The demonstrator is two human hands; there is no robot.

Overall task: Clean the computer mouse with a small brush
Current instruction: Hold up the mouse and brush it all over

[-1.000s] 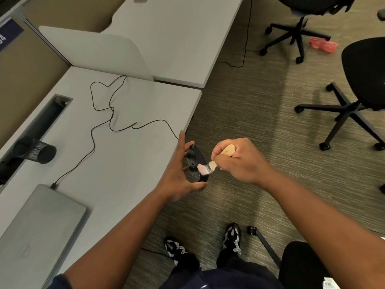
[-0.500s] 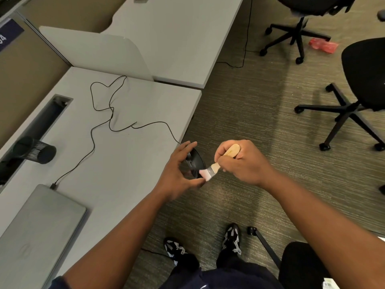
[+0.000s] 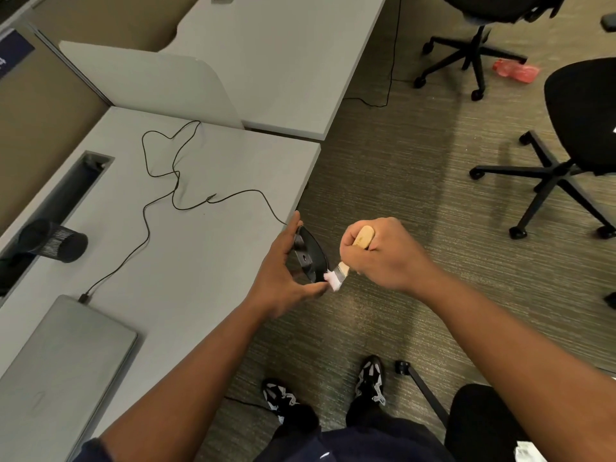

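Note:
My left hand (image 3: 283, 271) holds a black wired computer mouse (image 3: 311, 255) on its side just off the desk's right edge, underside facing the brush. Its fingers lie along the top end and its thumb under the lower end. My right hand (image 3: 383, 258) grips a small brush (image 3: 346, 261) with a pale wooden handle. The white bristles touch the lower edge of the mouse, close to my left thumb. The mouse cable (image 3: 173, 191) trails back over the desk.
A grey desk (image 3: 200, 261) carries a shut laptop (image 3: 56, 361) at front left and a black mesh cup (image 3: 55, 240) lying by a cable slot. Black office chairs (image 3: 573, 135) stand on the carpet to the right. My feet (image 3: 370, 378) are below.
My left hand has turned the mouse so its underside shows again, fingers now straight along its top. The brush has moved down to the mouse's lower edge.

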